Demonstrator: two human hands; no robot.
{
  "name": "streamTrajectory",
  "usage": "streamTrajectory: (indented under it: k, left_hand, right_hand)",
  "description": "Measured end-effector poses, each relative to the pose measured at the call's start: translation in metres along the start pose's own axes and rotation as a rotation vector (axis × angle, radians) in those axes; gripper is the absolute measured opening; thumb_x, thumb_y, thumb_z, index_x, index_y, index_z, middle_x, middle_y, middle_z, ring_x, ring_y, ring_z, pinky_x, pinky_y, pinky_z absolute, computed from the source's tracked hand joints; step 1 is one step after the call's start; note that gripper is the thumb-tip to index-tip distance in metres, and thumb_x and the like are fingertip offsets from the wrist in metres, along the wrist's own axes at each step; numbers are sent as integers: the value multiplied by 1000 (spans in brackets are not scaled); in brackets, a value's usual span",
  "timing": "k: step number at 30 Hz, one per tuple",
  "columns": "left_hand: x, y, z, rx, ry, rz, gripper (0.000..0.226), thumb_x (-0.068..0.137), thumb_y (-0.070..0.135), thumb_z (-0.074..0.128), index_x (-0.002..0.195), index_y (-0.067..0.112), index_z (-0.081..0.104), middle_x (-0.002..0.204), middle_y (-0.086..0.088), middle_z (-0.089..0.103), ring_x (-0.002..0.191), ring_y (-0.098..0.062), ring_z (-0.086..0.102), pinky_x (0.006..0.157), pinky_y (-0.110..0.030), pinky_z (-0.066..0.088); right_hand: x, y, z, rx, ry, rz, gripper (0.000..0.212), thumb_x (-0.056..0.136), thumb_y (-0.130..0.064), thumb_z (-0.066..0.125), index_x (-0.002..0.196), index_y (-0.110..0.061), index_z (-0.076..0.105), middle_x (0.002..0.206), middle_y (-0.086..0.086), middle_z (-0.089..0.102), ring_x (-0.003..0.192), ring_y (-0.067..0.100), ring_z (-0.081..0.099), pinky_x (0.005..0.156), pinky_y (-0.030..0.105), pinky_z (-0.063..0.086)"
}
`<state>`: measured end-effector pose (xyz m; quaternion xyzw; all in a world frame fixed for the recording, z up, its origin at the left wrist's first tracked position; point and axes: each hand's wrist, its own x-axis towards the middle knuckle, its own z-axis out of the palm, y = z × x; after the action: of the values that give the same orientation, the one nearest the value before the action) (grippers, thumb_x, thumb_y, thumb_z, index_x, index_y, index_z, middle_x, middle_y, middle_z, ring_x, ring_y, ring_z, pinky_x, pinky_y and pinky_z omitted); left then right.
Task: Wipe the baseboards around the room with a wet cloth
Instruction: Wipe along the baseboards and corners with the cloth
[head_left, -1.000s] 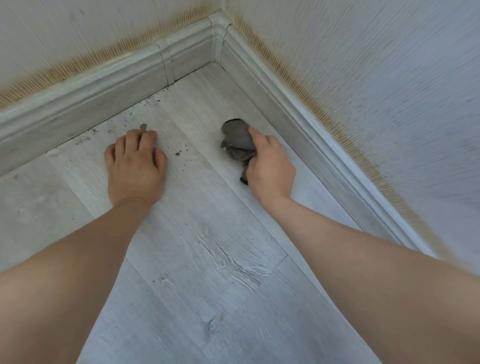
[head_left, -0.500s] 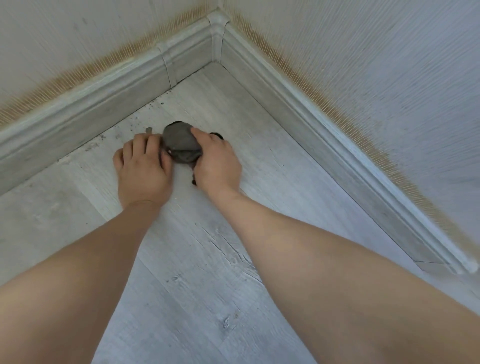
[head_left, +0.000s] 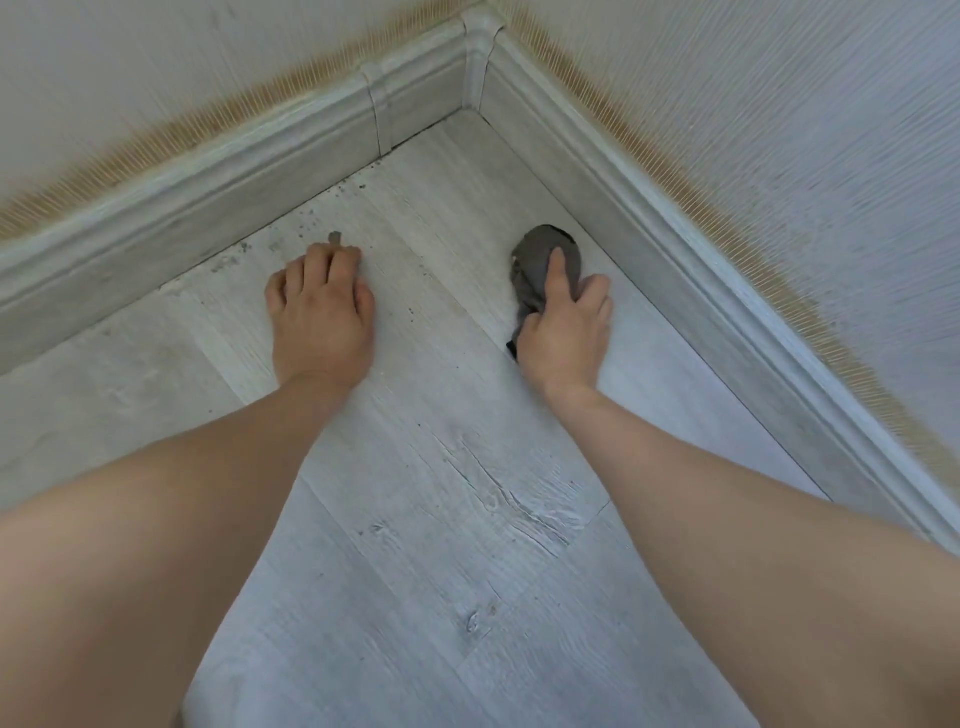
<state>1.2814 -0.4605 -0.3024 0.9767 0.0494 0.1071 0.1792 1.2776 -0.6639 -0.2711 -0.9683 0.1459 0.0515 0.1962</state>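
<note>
Dark grey cloth (head_left: 545, 265) bunched on the floor (head_left: 457, 519) near the right-hand baseboard (head_left: 675, 249), not touching it; right hand (head_left: 563, 332) grasps it, index finger laid on top. Left hand (head_left: 322, 312) rests knuckles-down on floor with fingers curled, holding nothing, just beside a small debris chip (head_left: 335, 237) and dirt specks (head_left: 311, 218) along the left baseboard (head_left: 208, 192).
</note>
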Motion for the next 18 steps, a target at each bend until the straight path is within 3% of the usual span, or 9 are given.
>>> streamTrajectory:
  k: [9,12,16,18]
  left_hand:
    - [-20,-42,-35,77,-38,-68,30,93,11,42,121,11,52,121,-11,47,111,-29,42,103,-40,18]
    - [-26,-56,-39,102,-42,-98,29,96,16,40,123,14,50,121,-9,47,111,-28,41,104,-40,18]
    - [-25,-62,-38,107,-32,-65,28,99,24,36,121,15,50,119,-7,47,109,-27,42,104,-41,19]
    - [-25,-64,-37,96,-12,-54,28,100,25,35,120,14,51,116,-7,48,106,-26,44,103,-40,19]
  right_hand:
    - [-27,-92,28,140,-296,-215,72,91,-12,44,151,-27,8,135,12,22,118,26,28,101,33,26]
    - [-16,-87,20,200,-173,-131,67,92,-10,42,150,-28,15,130,9,27,115,24,30,99,30,25]
    - [5,-64,19,15,22,101,65,93,-18,44,150,-28,15,136,11,28,120,28,30,100,35,24]
    - [0,-69,31,-53,60,102,67,93,-19,44,151,-25,11,139,14,26,122,30,29,101,37,24]
